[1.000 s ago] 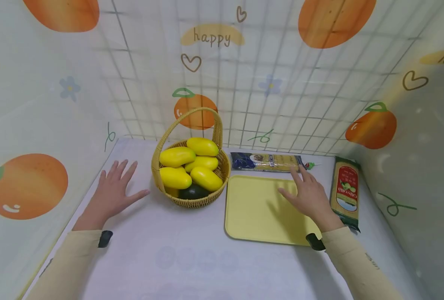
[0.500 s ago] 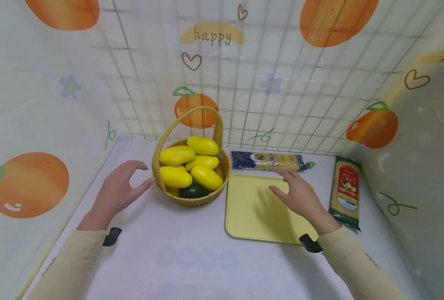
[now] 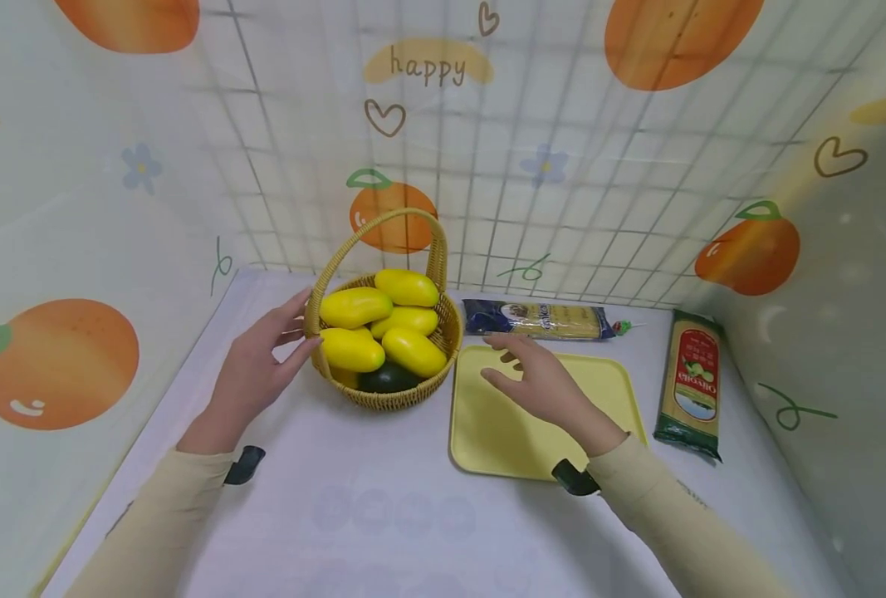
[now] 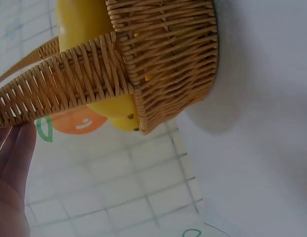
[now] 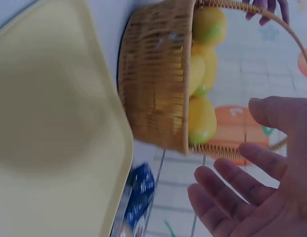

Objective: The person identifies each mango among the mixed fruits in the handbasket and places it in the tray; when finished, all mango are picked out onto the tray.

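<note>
In the head view, a wicker basket [image 3: 394,399] with a tall arched handle [image 3: 351,247] holds several yellow mangoes [image 3: 413,351] and a dark green rounded item [image 3: 386,378]. My left hand [image 3: 252,365] is at the handle's left side, thumb in front and fingers behind it. The left wrist view shows its fingertips [image 4: 25,140] against the woven handle; the thumb is out of sight there. My right hand [image 3: 543,378] hovers over a yellow tray [image 3: 487,440], fingers loosely bent and holding nothing. The right wrist view places it to the right of the basket, apart from it.
Behind the tray lies a blue-and-clear pasta packet [image 3: 540,321] with a small red-and-green item [image 3: 621,327] at its end. A green and red packet [image 3: 689,386] lies to the right. A printed curtain [image 3: 577,216] over a wire grid closes off the back.
My left hand has moved right and its thumb and fingers have come around the basket handle. My right hand has moved left across the tray towards the basket. The basket has stayed put.
</note>
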Tool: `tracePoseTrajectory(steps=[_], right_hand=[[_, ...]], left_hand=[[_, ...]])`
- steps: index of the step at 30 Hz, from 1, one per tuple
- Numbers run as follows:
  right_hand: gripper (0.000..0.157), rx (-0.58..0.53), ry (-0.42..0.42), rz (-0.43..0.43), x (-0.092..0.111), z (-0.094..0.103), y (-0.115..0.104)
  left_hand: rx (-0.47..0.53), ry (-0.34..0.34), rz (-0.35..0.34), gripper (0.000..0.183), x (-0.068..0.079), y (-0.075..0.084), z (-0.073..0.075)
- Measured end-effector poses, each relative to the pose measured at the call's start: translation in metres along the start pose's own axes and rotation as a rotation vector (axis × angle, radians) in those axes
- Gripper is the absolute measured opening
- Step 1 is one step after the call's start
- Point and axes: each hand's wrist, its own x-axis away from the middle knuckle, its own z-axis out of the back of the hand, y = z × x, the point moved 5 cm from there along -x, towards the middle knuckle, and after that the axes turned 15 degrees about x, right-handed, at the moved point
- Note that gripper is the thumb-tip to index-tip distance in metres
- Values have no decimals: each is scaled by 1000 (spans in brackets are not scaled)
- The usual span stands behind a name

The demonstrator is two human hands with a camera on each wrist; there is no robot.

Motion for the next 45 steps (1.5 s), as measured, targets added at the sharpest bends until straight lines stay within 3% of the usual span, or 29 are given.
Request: tracePoseTrajectory(steps=[9,29,45], right_hand=[[50,-96,-49,93,-36,-23,-32],[53,-158,-134,205,-100,-57,-108],[58,-49,-198,154,-120,-89,-133]], left_hand=[[-15,20,-36,83,-7,1,-3],[9,12,-3,83,-8,-1,-4],[37,14,-14,80,-8,-1,-3]])
